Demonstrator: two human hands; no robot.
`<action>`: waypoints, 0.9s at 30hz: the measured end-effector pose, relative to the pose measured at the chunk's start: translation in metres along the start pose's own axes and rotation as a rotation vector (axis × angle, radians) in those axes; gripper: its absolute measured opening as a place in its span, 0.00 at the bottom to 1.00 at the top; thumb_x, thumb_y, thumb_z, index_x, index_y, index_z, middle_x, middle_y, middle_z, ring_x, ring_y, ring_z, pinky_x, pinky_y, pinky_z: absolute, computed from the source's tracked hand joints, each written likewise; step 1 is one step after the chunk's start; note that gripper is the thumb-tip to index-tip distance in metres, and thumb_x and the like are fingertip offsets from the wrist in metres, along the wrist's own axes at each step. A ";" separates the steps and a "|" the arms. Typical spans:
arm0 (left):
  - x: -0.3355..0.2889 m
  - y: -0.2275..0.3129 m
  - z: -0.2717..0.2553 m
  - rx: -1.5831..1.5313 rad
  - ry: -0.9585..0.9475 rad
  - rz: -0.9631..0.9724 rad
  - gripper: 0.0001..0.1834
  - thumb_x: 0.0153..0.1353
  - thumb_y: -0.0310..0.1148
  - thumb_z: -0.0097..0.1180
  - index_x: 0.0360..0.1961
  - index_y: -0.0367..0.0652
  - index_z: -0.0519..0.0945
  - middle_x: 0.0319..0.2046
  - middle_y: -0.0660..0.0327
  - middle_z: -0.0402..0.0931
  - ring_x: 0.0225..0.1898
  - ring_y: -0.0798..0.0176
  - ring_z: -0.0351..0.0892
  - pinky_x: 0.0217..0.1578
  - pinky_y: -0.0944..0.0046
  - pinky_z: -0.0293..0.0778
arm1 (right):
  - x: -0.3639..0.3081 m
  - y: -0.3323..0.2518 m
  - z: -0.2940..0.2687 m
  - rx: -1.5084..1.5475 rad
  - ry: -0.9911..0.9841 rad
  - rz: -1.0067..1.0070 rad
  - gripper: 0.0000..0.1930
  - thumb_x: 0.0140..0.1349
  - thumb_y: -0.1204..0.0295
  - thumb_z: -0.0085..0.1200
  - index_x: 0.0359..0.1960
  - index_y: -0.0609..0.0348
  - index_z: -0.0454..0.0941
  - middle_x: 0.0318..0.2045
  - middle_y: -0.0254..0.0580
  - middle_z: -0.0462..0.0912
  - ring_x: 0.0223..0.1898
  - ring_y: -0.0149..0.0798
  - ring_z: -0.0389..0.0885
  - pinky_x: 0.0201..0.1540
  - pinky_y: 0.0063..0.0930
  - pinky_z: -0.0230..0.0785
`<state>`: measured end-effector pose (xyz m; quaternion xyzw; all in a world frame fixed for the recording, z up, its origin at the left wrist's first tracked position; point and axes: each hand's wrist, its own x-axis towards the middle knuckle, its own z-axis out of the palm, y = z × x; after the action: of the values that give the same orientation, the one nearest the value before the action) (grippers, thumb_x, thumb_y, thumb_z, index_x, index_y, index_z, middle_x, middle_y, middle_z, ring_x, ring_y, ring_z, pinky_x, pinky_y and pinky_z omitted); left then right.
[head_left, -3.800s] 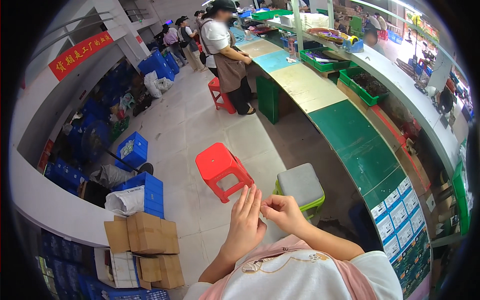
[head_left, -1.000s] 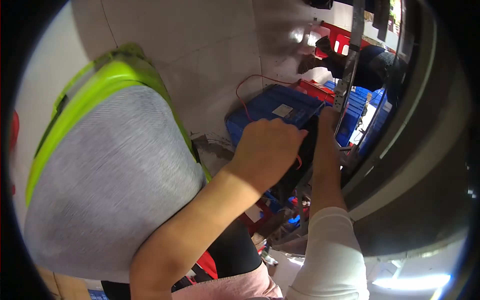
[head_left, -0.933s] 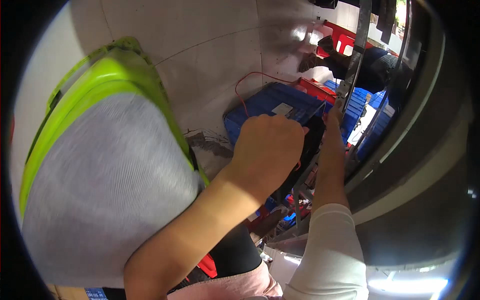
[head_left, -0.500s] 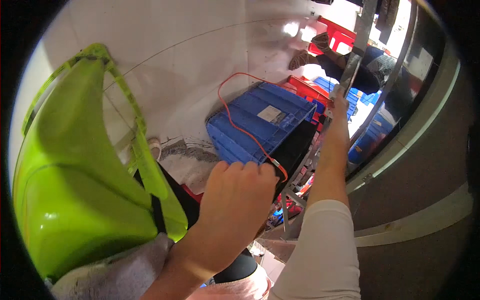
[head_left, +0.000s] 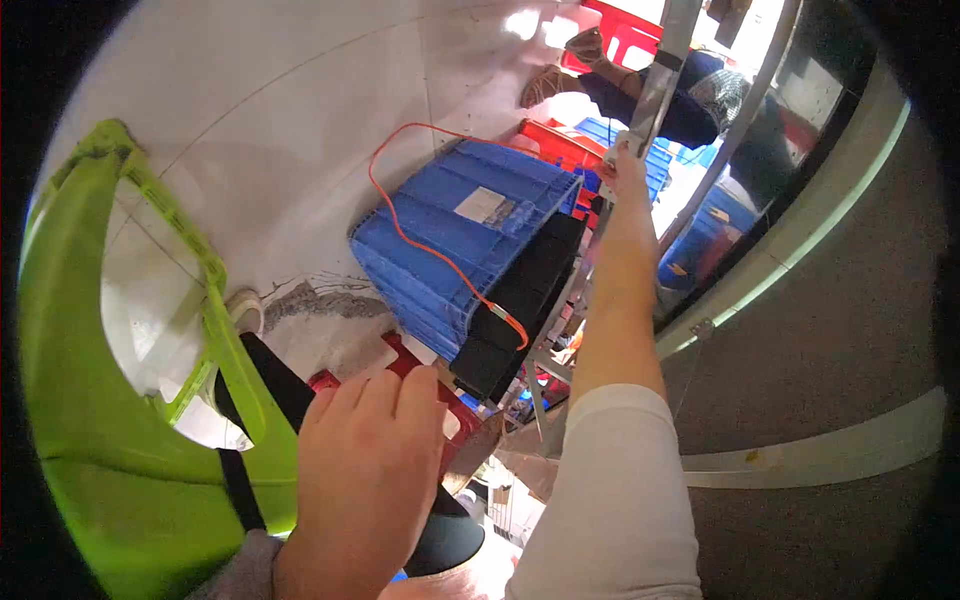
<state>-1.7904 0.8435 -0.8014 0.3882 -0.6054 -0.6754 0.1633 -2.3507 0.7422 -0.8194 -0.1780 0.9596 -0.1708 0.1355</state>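
Note:
My left hand (head_left: 372, 455) is low in the middle, back of the hand toward me, fingers curled in; whether anything is in it is hidden. Beyond it is a blue plastic crate (head_left: 430, 290) with a pale label, above a black box (head_left: 500, 355). An orange cord (head_left: 400, 230) loops over the crate, and its end with a pale sleeve lies against the black box. Farther off, at the end of my outstretched arm, my right hand (head_left: 627, 172) is closed around a small whitish thing (head_left: 624, 146) beside an upright metal frame (head_left: 662, 85). I cannot make out what that thing is.
A bright green plastic chair (head_left: 75, 400) fills the left side. Another person in dark clothing (head_left: 690, 105) is beyond the frame, near red crates (head_left: 625, 35). A dark panel with a pale curved edge (head_left: 790, 255) takes up the right. Cracked flooring (head_left: 320, 300) shows beside the blue crate.
My view has shifted, so most of the scene sits farther left. My left hand has drawn back from the cord's end toward me. My right hand stays at the metal frame.

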 end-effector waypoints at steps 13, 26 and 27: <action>0.006 -0.008 0.014 -0.054 0.002 -0.029 0.10 0.50 0.24 0.55 0.36 0.39 0.74 0.24 0.55 0.70 0.29 0.49 0.72 0.31 0.54 0.67 | 0.003 0.005 0.008 -0.072 0.282 -0.011 0.17 0.55 0.69 0.53 0.40 0.73 0.67 0.28 0.53 0.76 0.22 0.46 0.79 0.20 0.41 0.76; 0.019 -0.005 0.005 0.079 0.590 -0.025 0.25 0.52 0.30 0.57 0.52 0.35 0.66 0.32 0.51 0.73 0.38 0.47 0.74 0.39 0.56 0.71 | -0.314 0.028 0.127 0.422 -0.333 -0.265 0.16 0.62 0.72 0.48 0.47 0.64 0.59 0.38 0.48 0.74 0.27 0.38 0.78 0.33 0.30 0.74; 0.021 -0.009 0.004 0.098 0.679 -0.086 0.29 0.52 0.31 0.58 0.54 0.35 0.64 0.33 0.50 0.74 0.38 0.47 0.75 0.39 0.57 0.71 | -0.375 -0.004 0.130 0.492 -0.498 -0.129 0.17 0.61 0.72 0.49 0.48 0.63 0.60 0.40 0.45 0.73 0.33 0.35 0.78 0.38 0.27 0.71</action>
<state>-1.8045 0.8337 -0.8172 0.6233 -0.5313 -0.4841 0.3081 -1.9702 0.8484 -0.8604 -0.2366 0.8140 -0.3565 0.3928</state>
